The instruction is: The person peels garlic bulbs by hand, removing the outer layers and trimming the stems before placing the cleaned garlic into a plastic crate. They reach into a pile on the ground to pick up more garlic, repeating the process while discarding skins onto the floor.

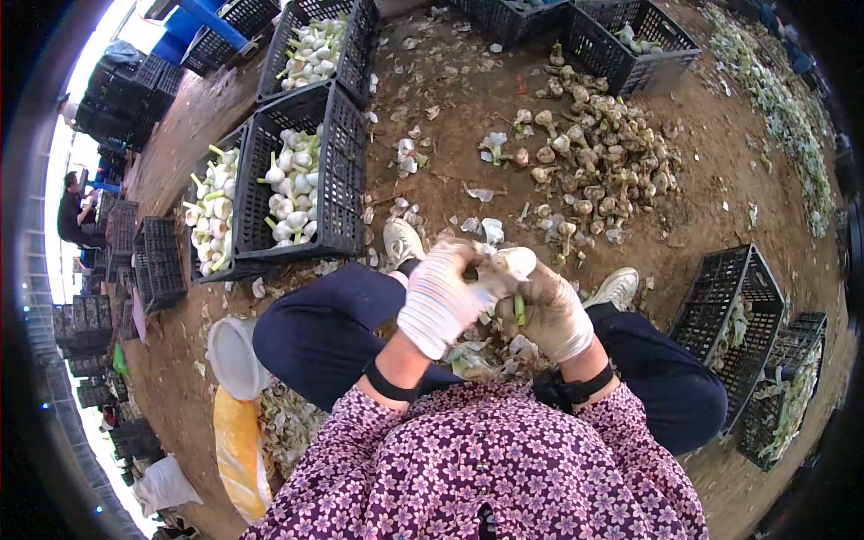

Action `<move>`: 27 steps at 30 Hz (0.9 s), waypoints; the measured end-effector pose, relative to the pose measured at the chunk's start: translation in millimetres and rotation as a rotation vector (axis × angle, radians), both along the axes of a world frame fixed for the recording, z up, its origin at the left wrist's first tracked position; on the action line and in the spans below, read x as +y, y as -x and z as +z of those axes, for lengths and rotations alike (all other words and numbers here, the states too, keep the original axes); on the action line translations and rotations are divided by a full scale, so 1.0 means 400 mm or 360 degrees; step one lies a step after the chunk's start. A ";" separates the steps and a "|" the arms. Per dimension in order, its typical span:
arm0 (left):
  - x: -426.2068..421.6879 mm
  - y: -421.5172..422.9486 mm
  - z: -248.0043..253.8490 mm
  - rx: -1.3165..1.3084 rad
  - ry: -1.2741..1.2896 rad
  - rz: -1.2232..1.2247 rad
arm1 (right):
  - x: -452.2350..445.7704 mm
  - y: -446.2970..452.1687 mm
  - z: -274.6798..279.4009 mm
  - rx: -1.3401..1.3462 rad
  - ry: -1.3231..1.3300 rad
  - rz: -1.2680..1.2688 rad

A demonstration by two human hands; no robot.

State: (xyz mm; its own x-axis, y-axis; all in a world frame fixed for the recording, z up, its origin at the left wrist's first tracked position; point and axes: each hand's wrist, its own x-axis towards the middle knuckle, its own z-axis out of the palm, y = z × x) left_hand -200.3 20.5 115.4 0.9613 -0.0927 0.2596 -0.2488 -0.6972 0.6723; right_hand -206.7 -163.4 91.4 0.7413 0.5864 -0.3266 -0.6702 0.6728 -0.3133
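Observation:
Before my lap, a garlic bulb with a pale, clean top is held between my two gloved hands. My right hand is wrapped round it, and a green stalk end shows beside the fingers. My left hand has its fingers closed against the bulb's other side, at loose papery skin; the fingertips are partly blurred. Beneath the hands, peeled skins lie between my legs. Ahead to the right, a heap of untrimmed brown garlic bulbs rests on the ground.
Black crates of white garlic stand at the front left. Another crate sits beyond the heap, and more crates stand to my right. A white bucket and yellow sack are by my left leg. A person sits far left.

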 end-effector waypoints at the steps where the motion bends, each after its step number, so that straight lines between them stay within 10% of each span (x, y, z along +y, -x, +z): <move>1: -0.015 0.001 -0.002 -0.0146 -0.0141 -0.0045 | 0.000 0.002 -0.009 -0.0108 0.0052 0.0049; 8: -0.019 0.000 -0.010 -0.0212 -0.0348 -0.0221 | 0.006 0.017 -0.017 -0.0384 0.0819 0.0016; 10: -0.005 -0.007 -0.031 -0.0240 -0.0429 -0.0244 | -0.013 0.009 -0.016 -0.0210 0.0471 0.0113; 17: 0.045 -0.042 -0.066 0.0829 0.2268 0.0743 | -0.004 0.029 -0.029 0.0033 -0.0120 0.0121; 20: 0.080 -0.050 -0.109 0.0896 0.2382 0.0878 | -0.020 0.031 -0.076 -0.0044 -0.0145 0.0042; 25: 0.000 -0.019 -0.033 0.0677 0.1476 -0.0348 | -0.040 0.009 -0.058 0.0251 -0.0294 0.0208; 27: -0.002 -0.014 -0.025 0.0898 0.1474 -0.0093 | -0.040 0.011 -0.037 0.0100 -0.0042 0.0211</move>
State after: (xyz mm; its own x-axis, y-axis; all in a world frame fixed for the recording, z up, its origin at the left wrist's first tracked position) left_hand -194.7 19.7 105.5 0.9645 -0.1378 -0.2254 0.2445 0.1426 0.9591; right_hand -211.1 -179.2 76.8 0.6351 0.6871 -0.3531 -0.7717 0.5844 -0.2509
